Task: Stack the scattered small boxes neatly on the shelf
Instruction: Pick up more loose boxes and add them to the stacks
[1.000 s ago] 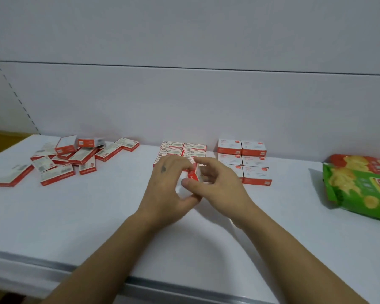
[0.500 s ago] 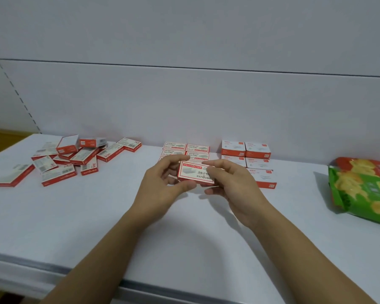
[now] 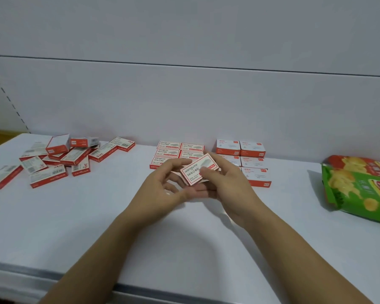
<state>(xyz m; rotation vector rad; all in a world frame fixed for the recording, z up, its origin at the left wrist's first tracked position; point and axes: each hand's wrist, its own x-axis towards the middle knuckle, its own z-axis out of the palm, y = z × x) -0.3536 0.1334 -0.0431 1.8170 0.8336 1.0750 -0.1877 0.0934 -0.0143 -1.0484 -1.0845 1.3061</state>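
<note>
1. both forearms were stretched forward over the white shelf [image 3: 97, 216], and the hands were brought close together above its middle.
2. the right hand [image 3: 226, 185] was closed around a small box [image 3: 193, 172]: the thumb was pressed on the printed top face and the fingers were curled beneath it.
3. the small box was held off the shelf and tilted, its white, red-bordered face turned upward.
4. the left hand [image 3: 162, 191] was turned palm toward the right one, with its fingers loosely curled. its index fingertip was set just beside the box's upper left edge and its thumb was reached under the box. whether the box was gripped by this hand, or only neared, could not be told.
5. just behind the hands, a group of flat boxes [image 3: 178, 150] was laid in two touching columns against the back panel [image 3: 184, 95]; its near row was partly hidden by the fingers.
6. near it on the right, taller stacks [image 3: 241, 148] were set in two columns with red sides shown.
7. well apart to the left, a scattered pile [image 3: 64, 156] of the same boxes was heaped at odd angles, some overlapped, and a lone box [image 3: 0, 178] was left at the far edge.
8. at the far right, a green snack bag [image 3: 360, 194] was laid flat, with a red bag [image 3: 360, 163] touching it behind.
</note>
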